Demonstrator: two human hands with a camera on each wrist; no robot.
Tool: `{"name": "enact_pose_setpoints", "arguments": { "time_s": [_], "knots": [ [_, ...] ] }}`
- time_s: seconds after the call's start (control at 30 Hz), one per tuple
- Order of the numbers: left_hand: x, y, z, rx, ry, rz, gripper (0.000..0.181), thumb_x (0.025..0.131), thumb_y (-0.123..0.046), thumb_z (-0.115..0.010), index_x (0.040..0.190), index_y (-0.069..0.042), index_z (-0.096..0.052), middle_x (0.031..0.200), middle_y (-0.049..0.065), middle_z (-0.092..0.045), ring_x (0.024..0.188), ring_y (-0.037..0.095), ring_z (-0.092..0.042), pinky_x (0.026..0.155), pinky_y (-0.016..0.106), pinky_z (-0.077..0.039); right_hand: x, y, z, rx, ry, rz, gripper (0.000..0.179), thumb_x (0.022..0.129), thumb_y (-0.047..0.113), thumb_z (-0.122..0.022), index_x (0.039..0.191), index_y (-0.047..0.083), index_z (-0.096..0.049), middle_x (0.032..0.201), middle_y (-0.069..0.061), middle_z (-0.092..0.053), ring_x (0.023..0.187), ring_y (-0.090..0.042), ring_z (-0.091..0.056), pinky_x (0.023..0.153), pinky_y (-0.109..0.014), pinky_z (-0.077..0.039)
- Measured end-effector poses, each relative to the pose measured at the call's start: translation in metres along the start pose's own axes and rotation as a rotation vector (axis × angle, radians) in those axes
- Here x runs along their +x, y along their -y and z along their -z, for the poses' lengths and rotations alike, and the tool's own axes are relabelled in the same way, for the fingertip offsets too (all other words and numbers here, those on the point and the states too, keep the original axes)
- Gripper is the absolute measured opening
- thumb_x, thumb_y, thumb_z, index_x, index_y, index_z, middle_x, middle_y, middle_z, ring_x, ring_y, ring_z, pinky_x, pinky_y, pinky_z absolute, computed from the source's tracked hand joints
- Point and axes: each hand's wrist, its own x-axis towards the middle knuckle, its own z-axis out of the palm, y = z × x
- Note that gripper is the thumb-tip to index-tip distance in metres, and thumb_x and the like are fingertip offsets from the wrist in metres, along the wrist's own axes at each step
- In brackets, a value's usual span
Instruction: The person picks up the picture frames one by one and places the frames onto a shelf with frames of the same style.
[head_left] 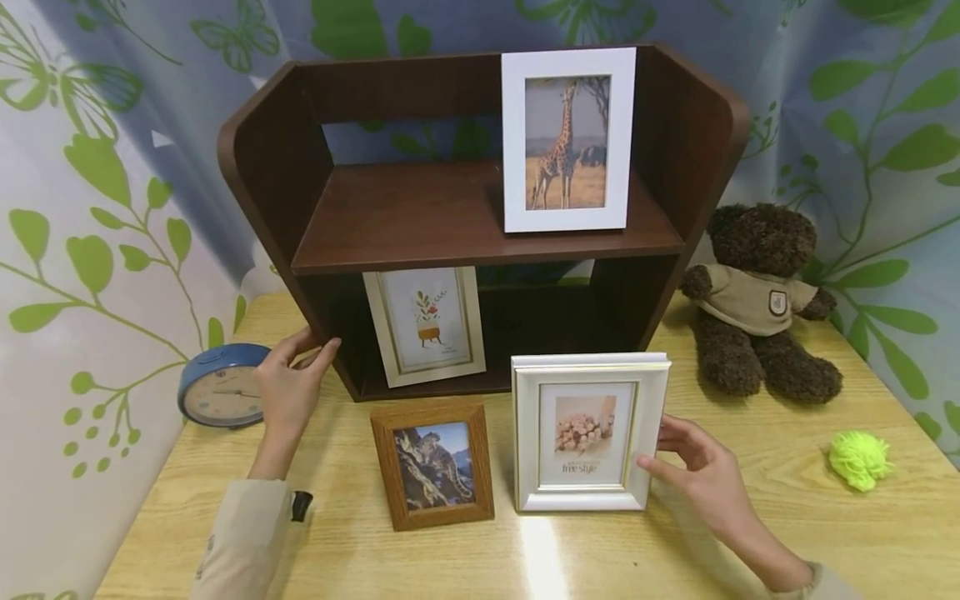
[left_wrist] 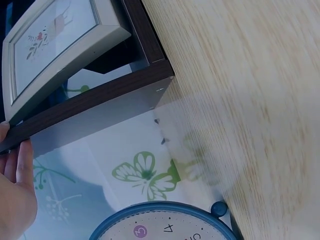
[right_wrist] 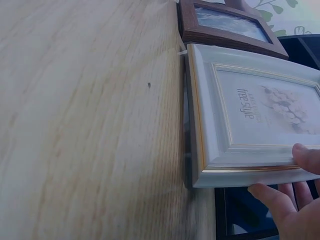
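Note:
My left hand [head_left: 291, 387] pinches the front edge of the left side panel of a dark brown two-tier shelf [head_left: 408, 204], with thumb and fingers on either side. My right hand [head_left: 705, 479] grips the right edge of a white picture frame [head_left: 528, 433], its thumb on the front and its fingers behind. This frame is upright before the shelf and holds a flower picture lettered "free style". To its left stands a brown wooden frame [head_left: 382, 467] with an animal on rocks. Inside the lower tier leans a cream frame [head_left: 472, 333] with a potted plant picture.
A white frame [head_left: 513, 150] with a giraffe stands on the upper tier. The blue round clock [head_left: 225, 392] is beside my left hand. At the right are a brown teddy bear [head_left: 757, 300] and a yellow-green yarn ball [head_left: 858, 460]. Patterned curtain [head_left: 105, 242] hangs behind.

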Motion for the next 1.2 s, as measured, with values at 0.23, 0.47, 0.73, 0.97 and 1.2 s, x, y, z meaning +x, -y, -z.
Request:
{"name": "enact_pose_setpoints", "arguments": {
  "time_s": [0.23, 0.47, 0.73, 0.97, 1.2],
  "knots": [
    [0.0, -0.001, 0.0, 0.019, 0.003, 0.004, 0.03, 0.08, 0.004, -0.073, 0.108, 0.011, -0.067, 0.094, -0.008, -0.061, 0.086, -0.008, -0.06, 0.075, 0.01, -0.054, 0.002, 0.003, 0.001, 0.052, 0.027, 0.003, 0.058, 0.07, -0.023, -0.067, 0.11, 0.02, -0.066, 0.09, 0.009, -0.069, 0.084, -0.002, -0.063, 0.078, -0.012, -0.053],
    [0.001, -0.001, 0.002, 0.005, 0.007, 0.002, 0.031, 0.079, -0.002, -0.076, 0.108, 0.007, -0.069, 0.092, -0.019, -0.061, 0.087, -0.006, -0.061, 0.074, 0.009, -0.054, 0.006, 0.008, -0.002, 0.018, 0.03, -0.009, 0.057, 0.072, -0.021, -0.068, 0.111, 0.021, -0.066, 0.091, 0.01, -0.07, 0.086, -0.002, -0.063, 0.08, -0.011, -0.052],
    [0.0, -0.002, 0.002, 0.008, 0.007, 0.024, 0.031, 0.079, -0.004, -0.076, 0.107, 0.006, -0.069, 0.09, -0.021, -0.061, 0.087, -0.006, -0.061, 0.075, 0.01, -0.054, 0.007, 0.011, -0.003, 0.013, 0.018, -0.027, 0.06, 0.072, -0.02, -0.069, 0.112, 0.025, -0.065, 0.09, 0.01, -0.07, 0.086, -0.001, -0.064, 0.079, -0.011, -0.052],
    [0.0, -0.003, 0.001, 0.001, 0.005, 0.01, 0.029, 0.079, -0.002, -0.076, 0.106, 0.006, -0.07, 0.09, -0.023, -0.061, 0.085, -0.006, -0.061, 0.075, 0.011, -0.054, 0.011, 0.012, -0.002, -0.008, 0.009, -0.021, 0.061, 0.072, -0.019, -0.069, 0.112, 0.028, -0.063, 0.09, 0.011, -0.069, 0.086, -0.001, -0.064, 0.079, -0.01, -0.052],
    [-0.001, -0.003, 0.001, 0.01, 0.007, 0.006, 0.029, 0.08, -0.003, -0.076, 0.107, 0.006, -0.07, 0.091, -0.023, -0.061, 0.085, -0.007, -0.061, 0.075, 0.01, -0.054, 0.016, 0.014, -0.003, -0.045, -0.004, -0.036, 0.058, 0.074, -0.016, -0.071, 0.112, 0.027, -0.062, 0.09, 0.013, -0.069, 0.087, 0.001, -0.063, 0.081, -0.01, -0.051]
  ]
}}
